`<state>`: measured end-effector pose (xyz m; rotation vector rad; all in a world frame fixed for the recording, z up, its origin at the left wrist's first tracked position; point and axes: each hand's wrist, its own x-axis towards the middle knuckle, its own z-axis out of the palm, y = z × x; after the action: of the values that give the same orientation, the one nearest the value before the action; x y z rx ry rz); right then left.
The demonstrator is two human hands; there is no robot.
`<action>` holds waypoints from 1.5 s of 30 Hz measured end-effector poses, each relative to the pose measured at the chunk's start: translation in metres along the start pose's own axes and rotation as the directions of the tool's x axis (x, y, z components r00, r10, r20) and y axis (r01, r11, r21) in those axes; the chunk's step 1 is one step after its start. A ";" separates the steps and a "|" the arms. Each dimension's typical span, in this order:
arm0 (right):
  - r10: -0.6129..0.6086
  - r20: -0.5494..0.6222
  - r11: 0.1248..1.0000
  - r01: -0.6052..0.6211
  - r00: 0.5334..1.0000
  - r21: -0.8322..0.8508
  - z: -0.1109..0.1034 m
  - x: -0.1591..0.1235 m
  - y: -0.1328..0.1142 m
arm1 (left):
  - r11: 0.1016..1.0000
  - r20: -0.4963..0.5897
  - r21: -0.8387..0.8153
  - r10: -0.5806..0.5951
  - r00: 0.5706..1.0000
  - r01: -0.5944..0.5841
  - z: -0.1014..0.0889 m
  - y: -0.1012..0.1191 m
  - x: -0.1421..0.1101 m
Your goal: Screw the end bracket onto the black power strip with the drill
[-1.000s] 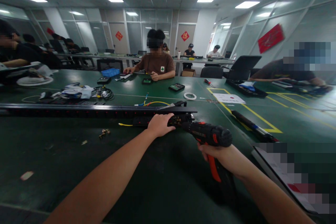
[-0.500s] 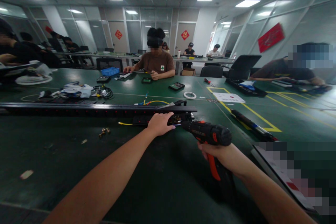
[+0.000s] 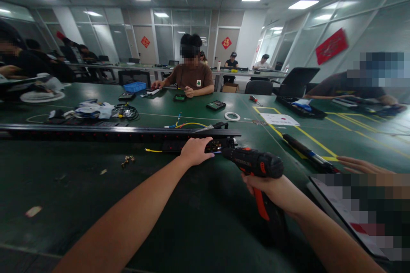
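Observation:
My right hand [image 3: 275, 187] is wrapped around the grip of a black and orange cordless drill [image 3: 256, 162], whose nose points left. The drill's tip is at the right end of a black electrical module [image 3: 172, 146], though whether it touches cannot be made out. My left hand [image 3: 194, 152] grips this module, thumb on the near side and fingers over the top, hiding part of it. Metal parts show at its open end. Behind it lies a long black rail [image 3: 96, 133] with red marks. A yellow wire [image 3: 153, 150] sticks out at the module's left.
Small brass pieces [image 3: 128, 161] lie left of my hands. Beyond the rail are bundled cables [image 3: 124, 112], a white ring [image 3: 232, 116] and a screwdriver [image 3: 254, 99]. A dark cylindrical tool [image 3: 307, 152] lies right. Another person's hand [image 3: 361, 164] reaches in there. A co-worker sits opposite.
Another person's hand has come into view at the right, near the dark cylindrical tool. My own hands, the drill and the module have hardly moved.

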<state>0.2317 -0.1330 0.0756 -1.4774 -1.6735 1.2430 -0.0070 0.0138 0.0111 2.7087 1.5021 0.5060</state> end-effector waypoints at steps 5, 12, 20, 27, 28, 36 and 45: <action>-0.018 -0.006 0.999 0.018 1.000 -0.026 -0.001 0.000 0.002 | 1.000 -0.008 -0.001 0.005 1.000 -0.005 0.000 0.000 0.000; -0.017 -0.013 1.000 0.017 1.000 -0.001 0.000 -0.002 -0.002 | 1.000 -0.008 0.000 0.001 1.000 -0.001 0.000 -0.001 0.000; -0.005 -0.022 1.000 0.005 1.000 0.006 0.001 -0.002 -0.003 | 1.000 -0.014 0.005 0.015 1.000 -0.015 0.001 -0.001 0.000; 0.013 -0.030 0.999 -0.012 0.999 0.030 0.002 -0.002 -0.001 | 1.000 -0.032 0.014 0.013 0.999 -0.013 0.004 -0.002 0.000; 0.014 -0.029 0.999 -0.013 0.999 0.037 0.002 -0.002 0.000 | 1.000 -0.032 0.013 0.013 0.999 -0.012 0.005 -0.003 0.000; 0.004 -0.034 1.000 -0.003 0.999 0.030 0.001 0.000 0.006 | 1.000 -0.037 0.012 0.019 0.999 -0.019 0.004 -0.004 0.000; 0.013 -0.022 0.999 -0.012 1.000 0.030 0.001 0.000 0.004 | 1.000 -0.035 0.011 0.016 0.999 -0.016 0.004 -0.003 -0.001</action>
<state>0.2328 -0.1332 0.0719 -1.4809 -1.6265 1.2482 -0.0088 0.0156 0.0070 2.7367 1.4968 0.5503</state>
